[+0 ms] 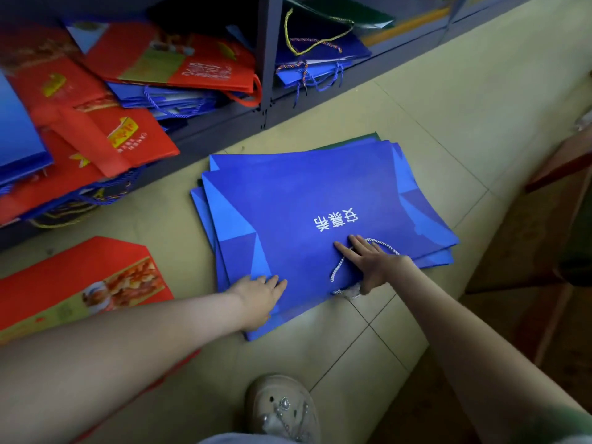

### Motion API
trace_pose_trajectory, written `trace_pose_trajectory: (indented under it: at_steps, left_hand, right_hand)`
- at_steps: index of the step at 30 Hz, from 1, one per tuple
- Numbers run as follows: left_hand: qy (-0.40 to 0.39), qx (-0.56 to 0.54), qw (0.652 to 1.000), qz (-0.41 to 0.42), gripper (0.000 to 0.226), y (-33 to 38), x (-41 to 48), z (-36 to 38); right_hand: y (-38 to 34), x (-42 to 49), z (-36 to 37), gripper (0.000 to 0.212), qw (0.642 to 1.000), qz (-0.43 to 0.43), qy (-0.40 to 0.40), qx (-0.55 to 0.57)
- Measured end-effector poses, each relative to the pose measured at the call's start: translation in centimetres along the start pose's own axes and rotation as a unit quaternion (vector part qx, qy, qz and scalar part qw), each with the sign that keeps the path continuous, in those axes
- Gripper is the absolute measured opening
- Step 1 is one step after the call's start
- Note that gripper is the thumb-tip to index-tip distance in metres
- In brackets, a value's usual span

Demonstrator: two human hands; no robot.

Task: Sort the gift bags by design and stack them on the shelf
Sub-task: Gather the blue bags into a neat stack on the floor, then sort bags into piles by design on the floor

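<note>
Left hand (260, 295) and right hand (375, 267) press flat, fingers straight and holding nothing, on the blue stack (304, 200) on the floor (423, 104); the shelf (267, 72) apparently remains unsorted.

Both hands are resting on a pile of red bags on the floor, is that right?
Not quite. The head view shows the left hand and right hand resting on a pile of blue bags, not red ones, on the floor.
</note>
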State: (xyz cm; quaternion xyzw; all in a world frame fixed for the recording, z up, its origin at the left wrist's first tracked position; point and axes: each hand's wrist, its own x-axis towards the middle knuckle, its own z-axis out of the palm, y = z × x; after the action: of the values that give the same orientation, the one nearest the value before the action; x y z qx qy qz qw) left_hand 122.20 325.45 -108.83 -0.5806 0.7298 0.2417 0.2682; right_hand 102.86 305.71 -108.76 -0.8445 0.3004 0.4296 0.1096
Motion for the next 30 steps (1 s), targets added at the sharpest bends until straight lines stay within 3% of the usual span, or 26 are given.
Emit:
trace_pose_trajectory:
  at_steps: [2, 4, 6, 9, 12, 16, 18, 20, 22, 25, 30]
  left_hand:
    - [0.016, -0.013, 1.0, -0.01, 0.074, -1.7, -1.1, -1.0]
    - [0.084, -0.013, 0.996, -0.03, 0.074, -3.9, -2.4, -2.6]
    - [0.262, -0.012, 0.964, -0.045, 0.077, -6.9, -3.9, -4.2]
    - [0.443, 0.002, 0.893, -0.081, 0.06, -12.4, -7.0, -6.5]
    - [0.497, 0.008, 0.851, -0.167, 0.056, -17.2, -10.7, -7.4]
    - [0.444, 0.009, 0.834, -0.329, 0.061, -22.2, -14.4, -5.0]
    - [0.377, -0.052, 0.824, -0.42, 0.073, -23.5, -15.7, -3.5]
    - [0.294, -0.122, 0.818, -0.479, 0.078, -24.1, -16.4, -2.2]
    - [0.234, -0.18, 0.823, -0.485, 0.084, -24.2, -17.1, -1.1]
    - [0.221, -0.225, 0.844, -0.434, 0.089, -24.2, -18.3, -0.1]
    - [0.262, -0.186, 0.823, -0.468, 0.08, -23.7, -21.4, 1.9]
  right_hand:
    - [-0.8, 0.2, -2.3, 0.122, 1.0, 0.007, -0.028, -0.008]
    - [-1.9, 0.8, -5.1, 0.118, 0.999, -0.026, 0.006, 0.042]
    - [-3.7, 1.6, -8.3, 0.11, 0.985, -0.069, 0.11, 0.117]
    - [-7.6, 2.6, -13.2, 0.085, 0.913, -0.12, 0.305, 0.241]
    - [-12.3, 2.8, -17.4, 0.073, 0.848, -0.151, 0.413, 0.296]
    - [-17.8, 4.4, -21.7, 0.075, 0.787, -0.189, 0.521, 0.269]
    - [-19.6, 6.1, -23.4, 0.078, 0.789, -0.165, 0.548, 0.222]
    - [-20.9, 7.7, -25.0, 0.085, 0.814, -0.108, 0.546, 0.167]
    - [-21.7, 8.9, -26.1, 0.087, 0.849, -0.06, 0.506, 0.14]
    - [-23.3, 8.9, -27.4, 0.078, 0.884, -0.041, 0.439, 0.154]
    - [-28.6, 6.3, -26.9, 0.059, 0.801, -0.214, 0.504, 0.244]
